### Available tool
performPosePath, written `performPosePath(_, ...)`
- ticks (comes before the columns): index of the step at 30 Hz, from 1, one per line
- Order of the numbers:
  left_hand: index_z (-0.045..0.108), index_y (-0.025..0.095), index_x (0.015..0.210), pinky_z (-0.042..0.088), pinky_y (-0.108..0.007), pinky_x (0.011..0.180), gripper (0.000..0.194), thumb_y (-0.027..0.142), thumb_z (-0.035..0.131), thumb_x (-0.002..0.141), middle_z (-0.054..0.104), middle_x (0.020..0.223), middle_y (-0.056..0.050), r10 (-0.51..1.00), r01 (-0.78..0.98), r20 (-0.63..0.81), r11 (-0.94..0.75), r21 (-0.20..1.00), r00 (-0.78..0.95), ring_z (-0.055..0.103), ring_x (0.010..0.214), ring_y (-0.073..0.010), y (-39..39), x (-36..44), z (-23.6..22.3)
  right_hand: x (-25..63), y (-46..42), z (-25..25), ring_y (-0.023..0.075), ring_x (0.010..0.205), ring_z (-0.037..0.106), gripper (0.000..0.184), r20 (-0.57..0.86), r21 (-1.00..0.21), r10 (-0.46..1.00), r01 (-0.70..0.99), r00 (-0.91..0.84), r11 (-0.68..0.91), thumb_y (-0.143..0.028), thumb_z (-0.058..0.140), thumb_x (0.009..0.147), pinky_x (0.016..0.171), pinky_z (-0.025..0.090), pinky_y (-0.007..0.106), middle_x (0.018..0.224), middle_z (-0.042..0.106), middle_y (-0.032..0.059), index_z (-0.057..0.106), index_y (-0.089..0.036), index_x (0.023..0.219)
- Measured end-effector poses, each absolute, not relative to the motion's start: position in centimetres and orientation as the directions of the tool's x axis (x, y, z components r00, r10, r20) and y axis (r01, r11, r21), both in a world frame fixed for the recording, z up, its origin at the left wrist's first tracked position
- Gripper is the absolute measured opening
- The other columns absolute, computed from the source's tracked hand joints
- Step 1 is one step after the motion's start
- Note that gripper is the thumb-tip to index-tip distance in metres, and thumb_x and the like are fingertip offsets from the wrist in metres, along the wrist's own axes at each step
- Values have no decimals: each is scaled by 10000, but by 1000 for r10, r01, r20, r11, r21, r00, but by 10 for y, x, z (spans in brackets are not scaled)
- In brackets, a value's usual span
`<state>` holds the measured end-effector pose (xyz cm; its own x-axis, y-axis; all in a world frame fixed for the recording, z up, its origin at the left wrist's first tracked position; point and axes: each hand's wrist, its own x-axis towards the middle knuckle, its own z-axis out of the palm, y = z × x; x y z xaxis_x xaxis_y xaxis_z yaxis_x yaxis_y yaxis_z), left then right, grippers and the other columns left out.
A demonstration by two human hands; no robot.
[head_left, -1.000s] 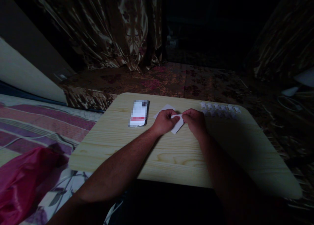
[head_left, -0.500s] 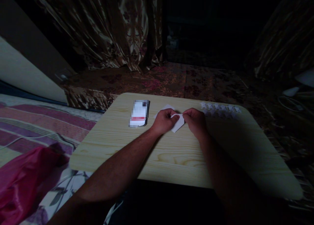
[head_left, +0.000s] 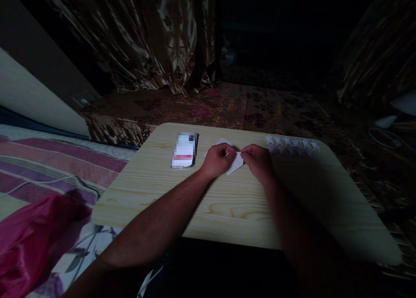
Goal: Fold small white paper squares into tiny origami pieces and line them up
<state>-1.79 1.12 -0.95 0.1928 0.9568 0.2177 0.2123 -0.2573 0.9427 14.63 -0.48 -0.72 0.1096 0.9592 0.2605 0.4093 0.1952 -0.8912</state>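
A small white piece of paper (head_left: 234, 164) is held just above the wooden table, its lower edges coming to a point. My left hand (head_left: 217, 160) is closed on its left side, thumb on top. At its upper right edge, my right hand (head_left: 258, 161) pinches it between thumb and fingertips. Behind my left hand lies more white paper (head_left: 223, 141), partly hidden by the hand. Beyond my right hand, several small folded white paper pieces (head_left: 292, 142) stand in two rows near the table's far right edge.
The light wood table (head_left: 227, 207) has rounded corners. A phone (head_left: 184, 150), blurred out, lies on its left part. To the left are a striped bed cover (head_left: 65, 159) and a pink cloth or bag (head_left: 35, 237). Patterned curtains (head_left: 169, 37) hang behind.
The paper in my hands has tilted and shifted slightly to the left. My right fingers have moved a little left along its edge; my arms stay nearly in place.
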Motion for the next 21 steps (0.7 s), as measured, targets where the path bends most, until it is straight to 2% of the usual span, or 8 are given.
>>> performPosePath(8, 661, 145, 769, 405, -221, 560, 244, 387, 628, 764, 648, 707, -30, 951, 218, 224, -270, 938, 211, 528, 613, -114, 9, -18, -9, 147, -5, -7, 154, 584, 584, 125, 278, -868, 955, 451, 99, 206, -287, 583, 705, 533, 412, 246, 604, 636, -2, 652, -183, 708)
performPosePath(16, 652, 141, 766, 409, -212, 554, 209, 349, 637, 759, 631, 686, -18, 948, 178, 230, -271, 946, 220, 514, 587, -98, 11, -18, -9, 145, -8, -3, 137, 541, 547, 131, 232, -901, 971, 391, 62, 190, -289, 597, 705, 512, 391, 238, 580, 617, -12, 666, -180, 728)
performPosePath(21, 656, 132, 779, 418, -219, 549, 240, 367, 668, 729, 647, 704, -25, 951, 155, 184, -226, 962, 247, 536, 596, -108, 9, -17, -6, 145, -7, -3, 140, 543, 541, 125, 256, -900, 959, 392, 124, 190, -297, 600, 694, 509, 389, 238, 569, 607, -12, 650, -182, 693)
